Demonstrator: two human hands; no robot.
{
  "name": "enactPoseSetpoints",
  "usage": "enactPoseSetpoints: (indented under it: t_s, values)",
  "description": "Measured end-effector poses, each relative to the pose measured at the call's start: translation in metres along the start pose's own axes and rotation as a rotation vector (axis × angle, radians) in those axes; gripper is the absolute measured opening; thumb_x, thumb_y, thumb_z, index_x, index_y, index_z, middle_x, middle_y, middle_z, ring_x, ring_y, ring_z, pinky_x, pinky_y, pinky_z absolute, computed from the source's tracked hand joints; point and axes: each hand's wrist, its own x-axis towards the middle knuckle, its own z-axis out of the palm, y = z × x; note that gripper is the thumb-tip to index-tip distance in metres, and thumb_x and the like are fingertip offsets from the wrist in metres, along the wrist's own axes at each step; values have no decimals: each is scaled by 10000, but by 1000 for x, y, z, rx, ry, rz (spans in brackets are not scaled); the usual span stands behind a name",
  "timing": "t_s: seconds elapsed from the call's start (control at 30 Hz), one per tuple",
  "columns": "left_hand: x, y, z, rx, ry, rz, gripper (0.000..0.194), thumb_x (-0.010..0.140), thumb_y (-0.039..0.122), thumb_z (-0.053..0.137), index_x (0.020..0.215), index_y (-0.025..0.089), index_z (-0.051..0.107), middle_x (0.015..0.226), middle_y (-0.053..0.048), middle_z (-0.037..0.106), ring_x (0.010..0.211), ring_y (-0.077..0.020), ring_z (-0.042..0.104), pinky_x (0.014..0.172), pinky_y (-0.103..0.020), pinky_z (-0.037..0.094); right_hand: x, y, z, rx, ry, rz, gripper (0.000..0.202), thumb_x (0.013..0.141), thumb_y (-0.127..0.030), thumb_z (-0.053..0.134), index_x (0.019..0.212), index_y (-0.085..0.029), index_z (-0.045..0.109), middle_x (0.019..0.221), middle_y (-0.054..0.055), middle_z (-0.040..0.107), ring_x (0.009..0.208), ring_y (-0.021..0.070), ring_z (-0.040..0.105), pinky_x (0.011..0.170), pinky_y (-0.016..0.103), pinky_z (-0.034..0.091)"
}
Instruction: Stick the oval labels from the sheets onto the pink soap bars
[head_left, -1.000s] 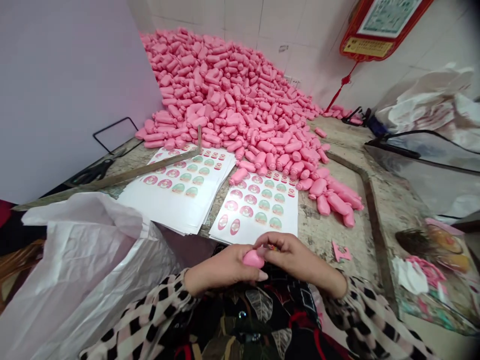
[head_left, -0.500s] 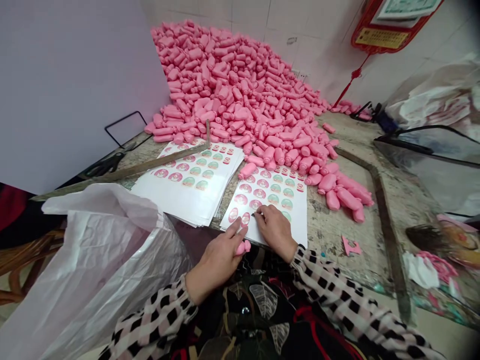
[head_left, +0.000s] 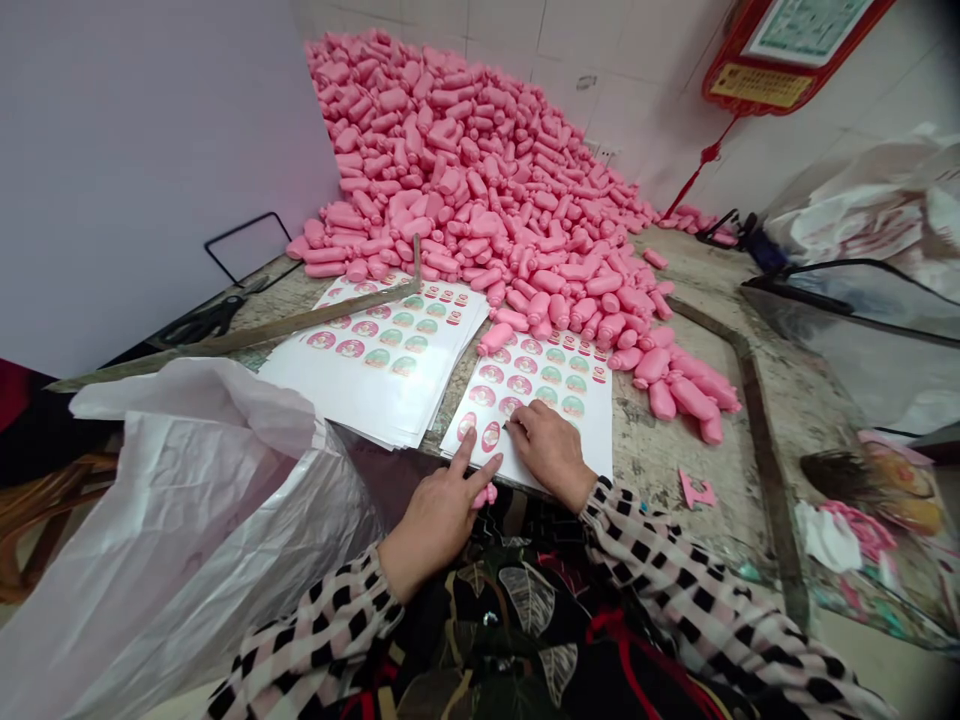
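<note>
While my left hand [head_left: 435, 515] curls round a small, smooth pink bottle [head_left: 484, 494], two fingers stretched onto the sticker sheet [head_left: 540, 400], my right hand [head_left: 550, 450] just beside it pinches at a round sticker, fingertips bent.

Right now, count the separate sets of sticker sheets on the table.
2: a fanned stack of sheets at left under the metal bar, and a single sheet under both hands; more may lie beneath the pink bottles.

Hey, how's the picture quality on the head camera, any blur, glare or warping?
Head view: soft even light, no harsh glare; wide-lens warping bends the table edge and corners darken; sticker sheet and both hands, left hand, right hand, look sharp; the far pink pile is slightly soft.
</note>
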Motion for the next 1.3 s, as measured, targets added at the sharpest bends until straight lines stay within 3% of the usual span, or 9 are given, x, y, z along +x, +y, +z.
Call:
enactPoseSetpoints:
  t_s: [0.57, 0.77, 1.3]
  values:
    - [0, -4, 8, -22, 39, 14, 628, 811, 144, 471, 1364, 370, 276, 1501, -74, -7, 959, -210, 562, 802, -354, 442, -4, 4, 5, 120, 0, -38, 204, 891, -353, 399, 884, -227, 560, 898, 10, 576, 818, 134, 541, 657, 233, 343]
    - [-1, -4, 10, -44, 47, 11, 618, 811, 131, 466, 1360, 357, 295, 1502, -61, -3, 980, -199, 558, 811, -342, 444, 0, 2, 0, 46, 8, 27, 233, 900, -355, 370, 918, -224, 561, 932, 37, 573, 839, 155, 538, 659, 249, 345]
    - [-1, -4, 9, -77, 52, 14, 631, 802, 122, 478, 1357, 365, 298, 1503, -54, -7, 1001, -203, 550, 829, -347, 444, 3, 3, 0, 4, -6, -42, 221, 894, -331, 378, 897, -224, 572, 899, 29, 576, 837, 156, 534, 633, 252, 332]
